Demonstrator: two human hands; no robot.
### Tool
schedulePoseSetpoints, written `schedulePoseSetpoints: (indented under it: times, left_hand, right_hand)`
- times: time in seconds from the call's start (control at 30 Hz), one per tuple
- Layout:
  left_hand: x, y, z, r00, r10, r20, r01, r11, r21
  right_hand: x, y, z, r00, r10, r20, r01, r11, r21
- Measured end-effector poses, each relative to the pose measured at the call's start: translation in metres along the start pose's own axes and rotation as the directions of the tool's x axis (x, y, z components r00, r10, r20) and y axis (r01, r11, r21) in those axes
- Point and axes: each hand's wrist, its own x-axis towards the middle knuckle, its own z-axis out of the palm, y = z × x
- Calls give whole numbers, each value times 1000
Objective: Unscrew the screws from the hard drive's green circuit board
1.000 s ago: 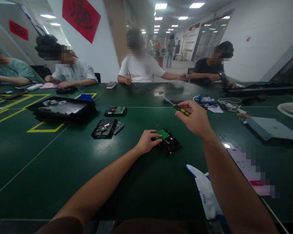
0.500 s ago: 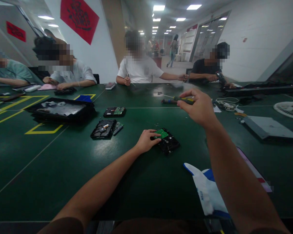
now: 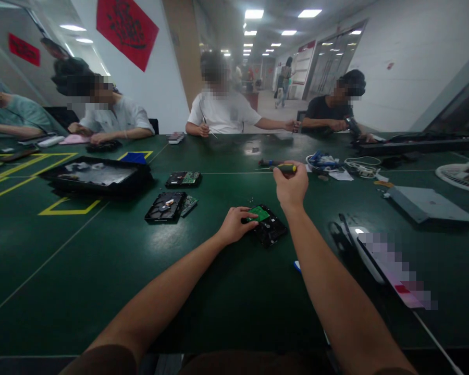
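Note:
My left hand (image 3: 234,224) rests on the near-left end of a black hard drive (image 3: 271,232) lying on the green table (image 3: 101,271). Its fingers curl over the drive's green circuit board (image 3: 260,213). My right hand (image 3: 292,186) reaches out beyond the drive, with its fingers closed round the yellow-and-black handle of a screwdriver (image 3: 285,168) held level just above the table. A second screwdriver (image 3: 266,162) lies on the table right behind it. Tiny screws (image 3: 251,198) lie between the drive and my right hand.
Two more opened drives (image 3: 167,205) (image 3: 183,178) and a black tray (image 3: 96,174) sit to the left. Cables (image 3: 328,161) and a grey panel (image 3: 430,204) lie to the right. Several people sit along the far and left edges. A card (image 3: 391,265) lies near my right forearm.
My right hand has swung left and forward with the screwdriver, from above the right of the drive to the table beyond it. The left hand has stayed on the drive.

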Motion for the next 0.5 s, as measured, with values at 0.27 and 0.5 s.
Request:
schedulePoseSetpoints:
  times: [0.27, 0.5]
  left_hand:
    - [-1, -2, 3, 1000, -16, -18, 16, 1000, -17]
    - [-2, -2, 3, 1000, -20, -15, 19, 1000, -20]
  right_hand:
    - [18, -15, 3, 983, -132, 125, 122, 989, 83]
    - [21, -9, -7, 970, -85, 226, 60, 992, 114]
